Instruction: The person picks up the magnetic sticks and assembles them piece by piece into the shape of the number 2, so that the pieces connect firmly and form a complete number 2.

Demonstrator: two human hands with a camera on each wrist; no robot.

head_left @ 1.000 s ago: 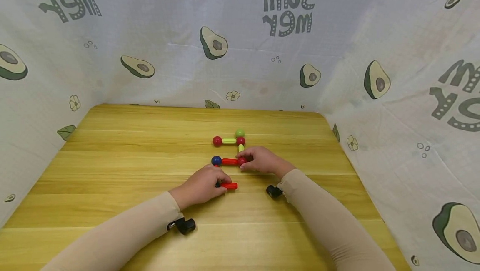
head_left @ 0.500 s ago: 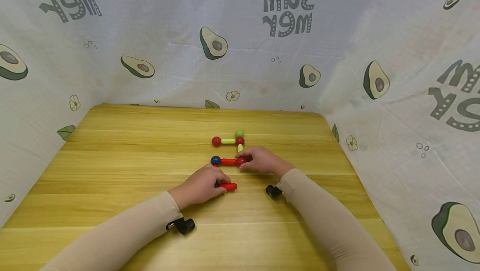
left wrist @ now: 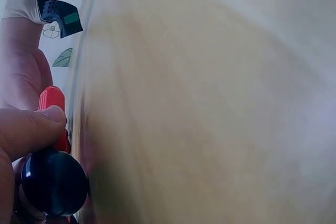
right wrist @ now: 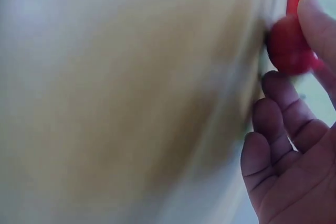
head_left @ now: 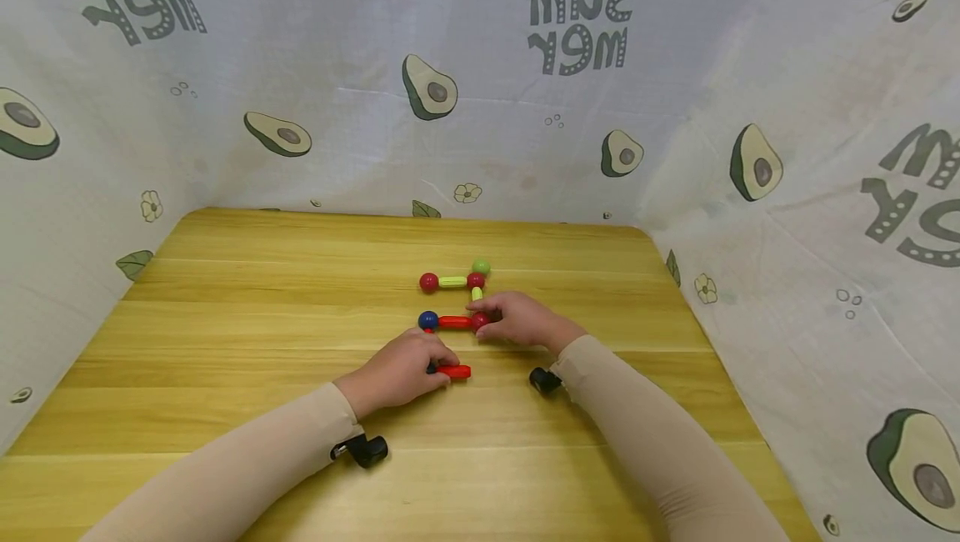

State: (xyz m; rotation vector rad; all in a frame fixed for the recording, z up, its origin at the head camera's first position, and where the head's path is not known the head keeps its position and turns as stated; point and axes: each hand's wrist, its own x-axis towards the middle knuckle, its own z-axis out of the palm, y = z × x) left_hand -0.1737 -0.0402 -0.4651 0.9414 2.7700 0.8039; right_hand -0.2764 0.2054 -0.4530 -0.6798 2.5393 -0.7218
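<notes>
My left hand point(head_left: 405, 365) pinches a red rod point(head_left: 459, 372) near a dark blue ball point(left wrist: 55, 182); in the left wrist view the thumb lies over the rod. My right hand point(head_left: 525, 321) holds a red ball point(head_left: 480, 323) between thumb and fingers. From that ball a second red rod point(head_left: 454, 323) runs left to a blue ball point(head_left: 428, 321). Below the blue ball, a bit of red shows, mostly hidden by the left hand. A yellow-green rod point(head_left: 476, 295) leads up to another red ball point(head_left: 476, 281), joined by a second yellow-green rod point(head_left: 453, 282) to a red ball point(head_left: 429, 282).
A light green ball point(head_left: 482, 266) lies just behind the upper right red ball. All this is on a wooden table point(head_left: 225, 292), with a patterned cloth point(head_left: 337, 58) hanging at the back and sides. Each wrist bears a small black camera.
Both hands and the joined balls and rods have slid slightly left. The light green ball has stayed nearly in place, now a little right of the nearby red ball.
</notes>
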